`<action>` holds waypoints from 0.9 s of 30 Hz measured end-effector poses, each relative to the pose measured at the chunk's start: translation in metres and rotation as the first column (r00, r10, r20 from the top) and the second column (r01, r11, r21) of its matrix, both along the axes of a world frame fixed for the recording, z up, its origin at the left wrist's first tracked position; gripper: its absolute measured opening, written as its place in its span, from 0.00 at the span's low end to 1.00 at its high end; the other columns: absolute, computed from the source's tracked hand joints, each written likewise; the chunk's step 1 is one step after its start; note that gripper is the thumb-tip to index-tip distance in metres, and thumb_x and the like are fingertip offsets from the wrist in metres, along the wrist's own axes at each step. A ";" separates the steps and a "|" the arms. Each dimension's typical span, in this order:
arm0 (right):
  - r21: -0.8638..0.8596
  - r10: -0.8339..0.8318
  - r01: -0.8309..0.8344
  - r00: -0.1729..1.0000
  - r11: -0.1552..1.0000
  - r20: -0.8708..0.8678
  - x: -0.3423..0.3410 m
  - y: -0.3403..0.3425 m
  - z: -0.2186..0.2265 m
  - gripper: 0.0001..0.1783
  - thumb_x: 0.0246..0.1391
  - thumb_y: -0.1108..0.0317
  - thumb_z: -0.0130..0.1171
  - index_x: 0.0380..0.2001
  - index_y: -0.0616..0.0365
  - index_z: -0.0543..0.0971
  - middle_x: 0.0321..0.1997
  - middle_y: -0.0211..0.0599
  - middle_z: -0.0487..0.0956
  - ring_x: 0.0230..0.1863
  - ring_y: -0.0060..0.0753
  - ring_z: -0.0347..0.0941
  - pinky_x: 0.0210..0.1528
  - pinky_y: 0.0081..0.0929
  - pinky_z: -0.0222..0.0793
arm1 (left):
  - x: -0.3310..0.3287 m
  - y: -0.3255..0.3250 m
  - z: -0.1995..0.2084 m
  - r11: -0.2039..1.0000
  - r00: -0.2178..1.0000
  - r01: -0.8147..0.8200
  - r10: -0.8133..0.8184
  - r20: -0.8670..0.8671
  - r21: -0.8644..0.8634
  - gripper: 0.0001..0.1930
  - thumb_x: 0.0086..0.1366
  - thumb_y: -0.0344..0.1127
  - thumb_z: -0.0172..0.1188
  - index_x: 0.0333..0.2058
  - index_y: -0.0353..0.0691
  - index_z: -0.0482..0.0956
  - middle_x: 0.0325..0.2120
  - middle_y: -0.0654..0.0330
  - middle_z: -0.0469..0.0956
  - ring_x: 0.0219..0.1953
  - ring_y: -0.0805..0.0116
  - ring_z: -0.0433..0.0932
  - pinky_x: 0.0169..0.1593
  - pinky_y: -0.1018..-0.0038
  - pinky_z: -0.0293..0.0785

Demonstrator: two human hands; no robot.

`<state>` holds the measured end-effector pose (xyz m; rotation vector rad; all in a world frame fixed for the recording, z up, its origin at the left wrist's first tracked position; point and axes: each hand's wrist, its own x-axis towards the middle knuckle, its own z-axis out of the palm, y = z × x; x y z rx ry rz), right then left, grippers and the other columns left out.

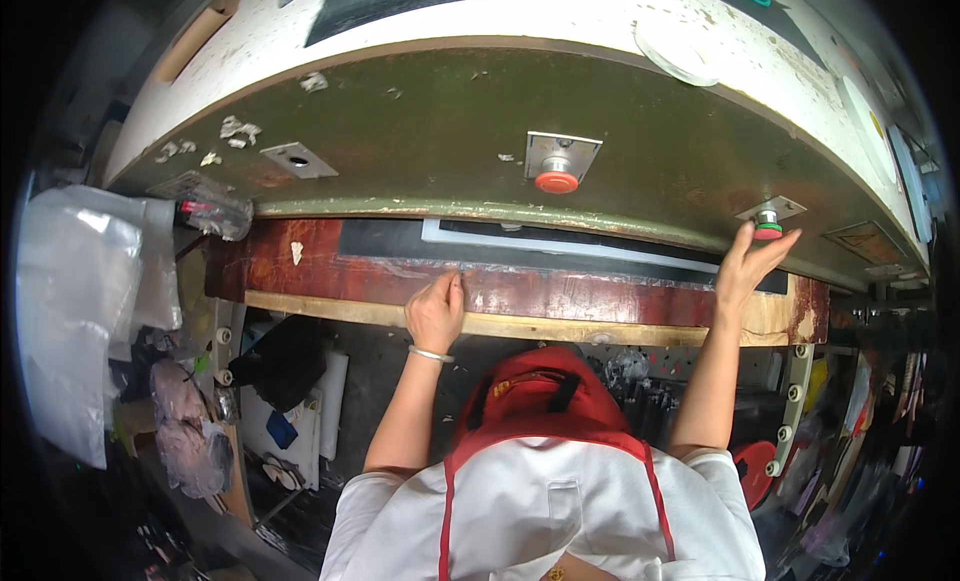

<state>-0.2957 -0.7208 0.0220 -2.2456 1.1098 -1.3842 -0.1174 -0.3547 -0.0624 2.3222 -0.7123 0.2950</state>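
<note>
My left hand (436,313), a pale bangle at its wrist, is curled closed over the front of the worn red-brown board (520,303). Its finger pads are hidden, so I cannot make out whether anything is in them. At the right, my right hand (742,269) reaches up to a push button (767,232) with a green and red head under the machine's green front. Thumb and fingers are spread around the button's head, apparently touching it. A white-edged frame (580,249) on a dark sheet (385,243) lies on the board, partly beneath the machine.
A red mushroom button (556,180) sticks out of the green panel (420,131) at the middle. Clear plastic bags (85,311) hang at the left. Pale wood (560,327) edges the board's front. Roller rails (793,401) stand below at the right.
</note>
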 end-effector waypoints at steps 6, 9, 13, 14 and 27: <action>0.328 0.412 -0.321 0.873 0.888 -0.260 -0.053 0.125 -0.073 0.16 0.52 0.70 0.63 0.46 0.61 0.79 0.34 0.45 0.82 0.35 0.40 0.78 0.43 0.34 0.72 | -0.006 0.007 -0.008 0.997 0.998 0.027 -0.022 0.061 -0.078 0.03 0.58 0.33 0.60 0.29 0.42 0.80 0.18 0.54 0.75 0.25 0.52 0.76 0.31 0.62 0.71; 0.408 0.421 -0.336 0.897 0.849 -0.136 -0.066 0.129 -0.089 0.08 0.51 0.72 0.62 0.36 0.60 0.82 0.35 0.48 0.80 0.32 0.44 0.76 0.37 0.32 0.71 | -0.014 0.012 -0.014 0.998 0.999 0.033 -0.035 -0.029 -0.061 0.06 0.57 0.34 0.61 0.22 0.42 0.77 0.17 0.56 0.75 0.24 0.53 0.74 0.32 0.60 0.69; 0.402 0.479 -0.358 0.839 0.843 -0.259 -0.086 0.140 -0.081 0.05 0.53 0.70 0.61 0.31 0.60 0.81 0.25 0.46 0.75 0.30 0.44 0.74 0.33 0.34 0.69 | -0.036 0.027 -0.016 0.999 0.999 0.030 -0.032 -0.043 -0.045 0.07 0.56 0.33 0.61 0.21 0.41 0.76 0.17 0.57 0.74 0.24 0.53 0.74 0.32 0.61 0.69; 0.450 0.467 -0.301 0.822 0.841 -0.324 -0.090 0.144 -0.077 0.04 0.52 0.72 0.60 0.29 0.60 0.81 0.24 0.47 0.75 0.29 0.45 0.74 0.32 0.35 0.68 | -0.044 0.033 -0.015 1.000 0.998 0.019 -0.021 -0.056 -0.022 0.07 0.56 0.33 0.61 0.21 0.41 0.76 0.17 0.57 0.74 0.24 0.53 0.74 0.32 0.60 0.69; 0.465 0.691 -0.524 0.636 0.714 -0.344 0.049 0.279 -0.058 0.60 0.28 0.56 0.75 0.66 0.56 0.55 0.64 0.74 0.50 0.68 0.74 0.40 0.67 0.56 0.49 | -0.072 0.062 0.033 0.996 0.994 0.079 -0.074 0.080 -0.051 0.12 0.62 0.30 0.55 0.43 0.34 0.79 0.45 0.45 0.74 0.46 0.49 0.73 0.53 0.59 0.67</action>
